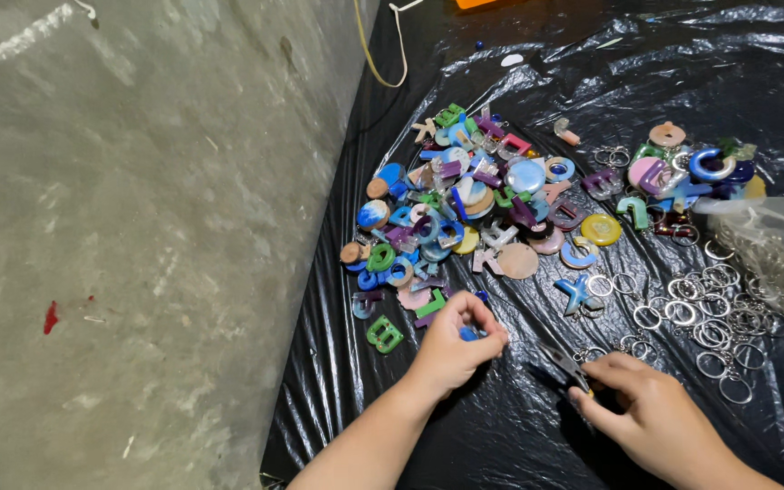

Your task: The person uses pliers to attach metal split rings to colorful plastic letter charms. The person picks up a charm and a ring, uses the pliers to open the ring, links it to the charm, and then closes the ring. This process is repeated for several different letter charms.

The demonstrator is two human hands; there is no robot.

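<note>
left hand (458, 343) pinching a small blue charm (469, 334), right hand (637, 404) closed on pliers (563, 363) — most charms at twelve o'clock (465, 204) unringed, loose rings (710, 318) at two o'clock unused.

Blue piece (469, 334) mostly hidden in left hand (455, 345).

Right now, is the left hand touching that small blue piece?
Touching. The head view shows the left hand pinching the small blue piece between its fingertips.

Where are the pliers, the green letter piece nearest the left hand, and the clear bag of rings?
Pliers (563, 361), head view, on the jaws.
Green letter piece (384, 334), head view, its middle.
Clear bag (773, 245), head view, its side.
</note>
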